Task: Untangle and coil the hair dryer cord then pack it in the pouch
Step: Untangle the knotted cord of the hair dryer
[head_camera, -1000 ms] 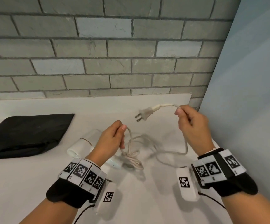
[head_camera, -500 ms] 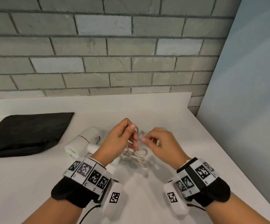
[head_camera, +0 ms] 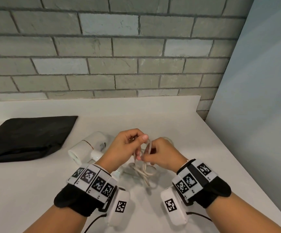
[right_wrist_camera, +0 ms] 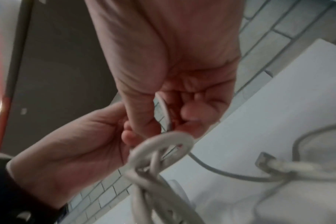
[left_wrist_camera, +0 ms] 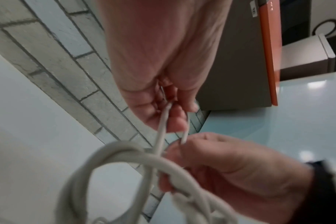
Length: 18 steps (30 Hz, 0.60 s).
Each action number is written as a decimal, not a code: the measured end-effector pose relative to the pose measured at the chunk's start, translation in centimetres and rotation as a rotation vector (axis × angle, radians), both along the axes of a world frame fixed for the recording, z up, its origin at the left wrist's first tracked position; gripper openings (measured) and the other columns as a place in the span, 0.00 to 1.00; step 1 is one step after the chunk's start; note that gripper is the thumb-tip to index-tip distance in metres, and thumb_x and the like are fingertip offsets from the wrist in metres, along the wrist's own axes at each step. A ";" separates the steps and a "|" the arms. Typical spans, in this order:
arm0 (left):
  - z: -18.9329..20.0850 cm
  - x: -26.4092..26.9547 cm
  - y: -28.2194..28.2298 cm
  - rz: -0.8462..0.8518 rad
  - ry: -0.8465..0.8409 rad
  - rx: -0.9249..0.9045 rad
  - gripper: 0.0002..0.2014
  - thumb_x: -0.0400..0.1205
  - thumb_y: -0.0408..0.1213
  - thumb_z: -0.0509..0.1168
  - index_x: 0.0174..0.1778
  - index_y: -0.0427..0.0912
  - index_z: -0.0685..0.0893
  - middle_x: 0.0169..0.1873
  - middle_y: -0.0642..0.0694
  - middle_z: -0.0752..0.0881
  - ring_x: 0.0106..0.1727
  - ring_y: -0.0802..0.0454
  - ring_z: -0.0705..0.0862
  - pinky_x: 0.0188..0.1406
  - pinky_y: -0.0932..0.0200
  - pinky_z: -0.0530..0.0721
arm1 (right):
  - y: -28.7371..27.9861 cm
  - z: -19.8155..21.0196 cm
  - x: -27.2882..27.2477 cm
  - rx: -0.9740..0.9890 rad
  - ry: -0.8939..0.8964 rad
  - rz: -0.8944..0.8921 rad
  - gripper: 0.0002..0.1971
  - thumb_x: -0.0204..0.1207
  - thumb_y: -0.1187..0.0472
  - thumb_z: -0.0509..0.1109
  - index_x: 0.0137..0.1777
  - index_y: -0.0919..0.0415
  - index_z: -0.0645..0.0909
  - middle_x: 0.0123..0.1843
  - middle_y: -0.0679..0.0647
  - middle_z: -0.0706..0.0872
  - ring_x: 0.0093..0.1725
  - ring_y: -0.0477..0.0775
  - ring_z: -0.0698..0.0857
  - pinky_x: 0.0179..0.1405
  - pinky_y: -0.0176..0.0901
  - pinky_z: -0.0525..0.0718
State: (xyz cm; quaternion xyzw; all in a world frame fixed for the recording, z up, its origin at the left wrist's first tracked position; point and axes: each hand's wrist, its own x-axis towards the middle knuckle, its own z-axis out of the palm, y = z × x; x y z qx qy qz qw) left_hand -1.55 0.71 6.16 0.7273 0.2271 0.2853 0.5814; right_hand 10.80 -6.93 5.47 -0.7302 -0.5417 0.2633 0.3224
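A white hair dryer (head_camera: 89,149) lies on the white counter (head_camera: 27,185), its handle partly behind my left wrist. Its pale cord (head_camera: 143,174) is knotted into a tangle that hangs between my hands. My left hand (head_camera: 128,145) pinches a raised loop of the cord (left_wrist_camera: 163,128) between thumb and fingers. My right hand (head_camera: 160,155) pinches a strand close beside it (right_wrist_camera: 165,112). The plug (right_wrist_camera: 269,165) lies on the counter in the right wrist view. The black pouch (head_camera: 25,137) lies flat at the left.
A grey brick wall (head_camera: 119,47) runs behind the counter, and a pale blue panel (head_camera: 262,98) closes the right side. The counter's right edge slants down past my right wrist.
My right hand let go of the cord end by the plug, came down and left to meet my left hand, and now pinches the tangle. The plug has dropped to the counter.
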 end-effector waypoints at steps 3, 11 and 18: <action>-0.8 0.0 0.8 0.115 -0.002 0.005 0.12 0.81 0.38 0.61 0.34 0.35 0.76 0.20 0.43 0.69 0.18 0.53 0.69 0.21 0.62 0.74 | -0.7 0.4 0.1 0.033 -0.006 0.018 0.02 0.66 0.70 0.69 0.35 0.65 0.81 0.30 0.57 0.84 0.25 0.50 0.81 0.33 0.45 0.82; -2.0 0.5 2.3 0.435 -0.033 -0.083 0.16 0.84 0.41 0.56 0.29 0.43 0.71 0.23 0.47 0.66 0.23 0.53 0.63 0.16 0.65 0.69 | -2.4 -0.8 1.3 0.434 -0.043 -0.152 0.11 0.69 0.72 0.64 0.38 0.54 0.78 0.31 0.53 0.77 0.34 0.59 0.83 0.38 0.53 0.85; -1.0 0.1 2.6 0.351 -0.015 -0.102 0.14 0.86 0.41 0.50 0.37 0.43 0.73 0.41 0.44 0.89 0.15 0.59 0.67 0.15 0.66 0.71 | -3.6 0.9 4.1 0.516 1.196 -0.043 0.10 0.60 0.68 0.73 0.32 0.60 0.73 0.24 0.50 0.74 0.21 0.49 0.75 0.35 0.43 0.82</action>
